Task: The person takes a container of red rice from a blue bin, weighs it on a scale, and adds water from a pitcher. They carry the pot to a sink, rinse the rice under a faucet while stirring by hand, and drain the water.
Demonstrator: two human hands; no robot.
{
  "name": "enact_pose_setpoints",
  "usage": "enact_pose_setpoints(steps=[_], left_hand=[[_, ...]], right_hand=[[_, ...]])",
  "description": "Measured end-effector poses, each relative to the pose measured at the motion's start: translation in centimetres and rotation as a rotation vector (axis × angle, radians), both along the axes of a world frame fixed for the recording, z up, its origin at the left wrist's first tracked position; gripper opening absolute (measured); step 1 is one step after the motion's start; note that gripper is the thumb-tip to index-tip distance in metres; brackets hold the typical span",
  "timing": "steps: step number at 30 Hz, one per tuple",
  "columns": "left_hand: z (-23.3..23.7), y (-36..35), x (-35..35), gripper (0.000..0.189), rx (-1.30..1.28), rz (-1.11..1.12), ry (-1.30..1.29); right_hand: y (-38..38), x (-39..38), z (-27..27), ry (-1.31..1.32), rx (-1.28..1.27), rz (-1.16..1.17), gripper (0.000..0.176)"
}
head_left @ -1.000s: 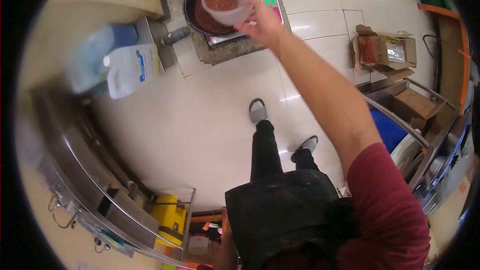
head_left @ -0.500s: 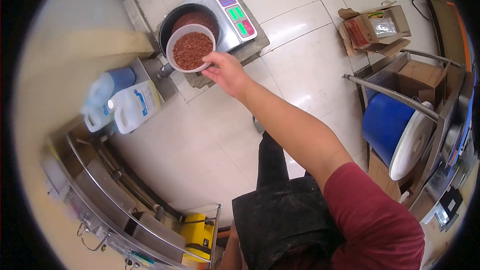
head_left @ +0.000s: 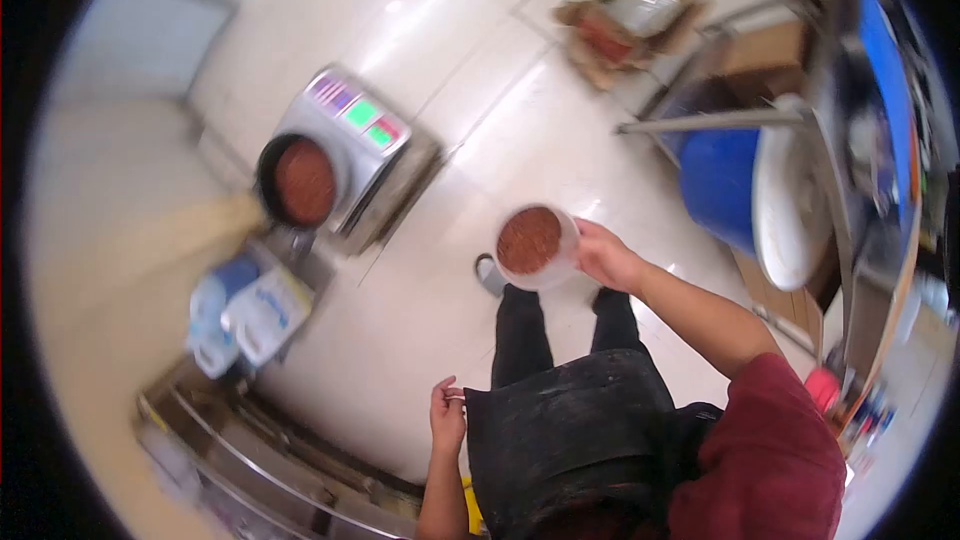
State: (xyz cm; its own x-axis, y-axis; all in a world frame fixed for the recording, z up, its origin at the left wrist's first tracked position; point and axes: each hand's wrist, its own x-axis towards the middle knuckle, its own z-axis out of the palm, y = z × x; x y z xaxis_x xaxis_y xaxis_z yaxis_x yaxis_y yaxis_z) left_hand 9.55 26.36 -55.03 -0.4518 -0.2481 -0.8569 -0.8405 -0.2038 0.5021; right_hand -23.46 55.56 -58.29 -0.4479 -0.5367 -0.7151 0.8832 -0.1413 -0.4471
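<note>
My right hand (head_left: 606, 258) grips the rim of a white plastic bowl (head_left: 562, 274) from its right side, fingers closed on it. Reddish-brown flakes (head_left: 530, 239) fill much of the bowl, which is held over the floor in front of my legs. Down by the left edge of the black apron (head_left: 560, 430) is my left hand (head_left: 448, 418), its fingers partly stretched out and holding nothing. A dark round pot (head_left: 268, 183) with more of the same flakes sits on a digital scale (head_left: 376, 168), away to the left of both hands.
Plastic jugs (head_left: 266, 318) stand on the left, above a metal rack (head_left: 220, 430). An opened cardboard box (head_left: 655, 15) lies on the tiled floor at the back. At right, a metal-framed shelf (head_left: 720, 123) holds a blue drum (head_left: 715, 180) with a white lid (head_left: 785, 195).
My right hand has carried the bowl away from above the pot, back toward my body and to the right. The view has turned, and my left hand now shows beside the apron.
</note>
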Motion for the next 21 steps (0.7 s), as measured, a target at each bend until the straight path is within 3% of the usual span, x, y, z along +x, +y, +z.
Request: enact_pose_setpoints(steps=[4, 6, 8, 9, 10, 14, 16, 20, 21], left_hand=[[1.4, 7.8, -12.2, 0.043, 0.069, -0.387, 0.132], [-0.8, 15.0, -15.9, 0.036, 0.24, -0.467, 0.232], [-3.0, 24.0, -19.8, 0.035, 0.287, -0.666, 0.295], [-3.4, 29.3, -22.0, 0.035, 0.22, -0.823, 0.489], [-3.3, 34.7, -23.9, 0.038, 0.388, -0.752, 0.304], [-4.1, 54.6, -30.1, 0.056, 0.45, -0.805, 0.07], [-2.2, 61.4, -30.3, 0.05, 0.553, -0.498, -0.011], [0.3, 65.7, -29.1, 0.036, 0.509, -0.112, -0.033], [0.5, 66.0, -28.9, 0.033, 0.491, -0.112, -0.015]], right_hand=[[18.3, 8.1, 4.3, -0.048, 0.153, -0.256, 0.067], [25.3, 13.4, 5.2, -0.039, 0.199, -0.43, 0.066], [30.8, 19.0, 4.4, -0.019, 0.226, -0.66, 0.053], [32.9, 21.4, 3.5, -0.012, 0.234, -0.768, 0.047], [34.5, 23.7, 2.8, -0.012, 0.211, -0.858, 0.047], [39.4, 30.3, -0.8, -0.058, 0.159, -1.045, 0.053], [41.0, 31.8, -1.3, -0.094, 0.146, -1.037, 0.056], [42.6, 31.1, 0.1, -0.069, 0.094, -0.969, 0.055], [43.0, 31.0, 0.1, -0.05, 0.083, -0.954, 0.055]])
